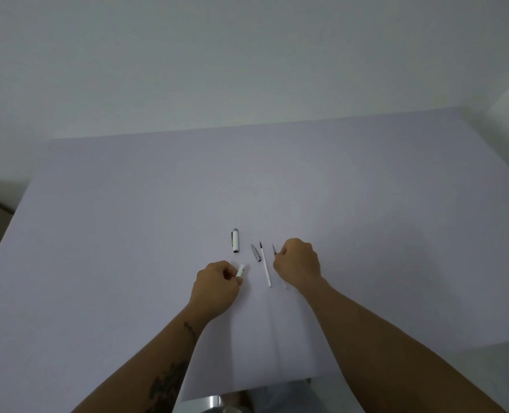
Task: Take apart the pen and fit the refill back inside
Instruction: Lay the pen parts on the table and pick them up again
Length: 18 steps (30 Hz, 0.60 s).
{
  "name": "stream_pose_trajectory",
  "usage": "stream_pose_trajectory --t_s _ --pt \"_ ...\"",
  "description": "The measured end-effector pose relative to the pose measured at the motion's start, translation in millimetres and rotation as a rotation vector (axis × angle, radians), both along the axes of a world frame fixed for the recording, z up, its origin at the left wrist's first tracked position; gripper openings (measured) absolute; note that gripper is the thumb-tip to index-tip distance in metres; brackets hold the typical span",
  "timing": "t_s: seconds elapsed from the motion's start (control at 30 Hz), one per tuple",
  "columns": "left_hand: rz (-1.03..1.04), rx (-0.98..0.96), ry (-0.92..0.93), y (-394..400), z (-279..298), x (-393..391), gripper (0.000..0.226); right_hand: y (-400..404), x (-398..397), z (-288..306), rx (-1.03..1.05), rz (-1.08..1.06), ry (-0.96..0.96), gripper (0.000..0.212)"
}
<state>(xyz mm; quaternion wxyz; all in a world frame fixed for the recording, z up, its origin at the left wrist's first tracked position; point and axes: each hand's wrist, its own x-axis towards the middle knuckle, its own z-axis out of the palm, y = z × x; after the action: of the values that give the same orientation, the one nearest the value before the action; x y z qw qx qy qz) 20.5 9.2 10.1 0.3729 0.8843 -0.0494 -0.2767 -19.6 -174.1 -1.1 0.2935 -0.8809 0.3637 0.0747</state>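
The pen lies in parts on the pale table (128,219). My left hand (216,286) is closed around the white barrel (240,270), whose open end sticks out past my fingers. My right hand (298,262) pinches a thin refill (274,249); its dark tip points away from me and its white tail shows below my wrist. A second white refill (265,265) lies flat between my hands. The silver tip section (256,252) rests just left of it. The white cap (235,240) with its clip lies farther back.
The table's far edge (247,128) meets a plain wall. A metal object (214,402) shows below the near edge, between my forearms.
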Motion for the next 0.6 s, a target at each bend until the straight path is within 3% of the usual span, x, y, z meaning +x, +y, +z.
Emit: stream_pose_trajectory --t_s 0.17,0.33,0.6 --pt "0.031 -0.024 -0.003 1.2 6.1 -2.2 0.008 18.9 -7.9 6.2 0.002 0.065 -0.047 0.004" --pt "0.029 -0.036 -0.015 10.5 11.3 -3.0 0.007 43.7 -6.5 -1.6 -0.071 0.126 -0.063 0.032" --pt "0.015 -0.015 -0.006 31.5 12.7 2.0 0.007 55.0 -4.6 -8.6 -0.117 0.107 -0.047 0.04"
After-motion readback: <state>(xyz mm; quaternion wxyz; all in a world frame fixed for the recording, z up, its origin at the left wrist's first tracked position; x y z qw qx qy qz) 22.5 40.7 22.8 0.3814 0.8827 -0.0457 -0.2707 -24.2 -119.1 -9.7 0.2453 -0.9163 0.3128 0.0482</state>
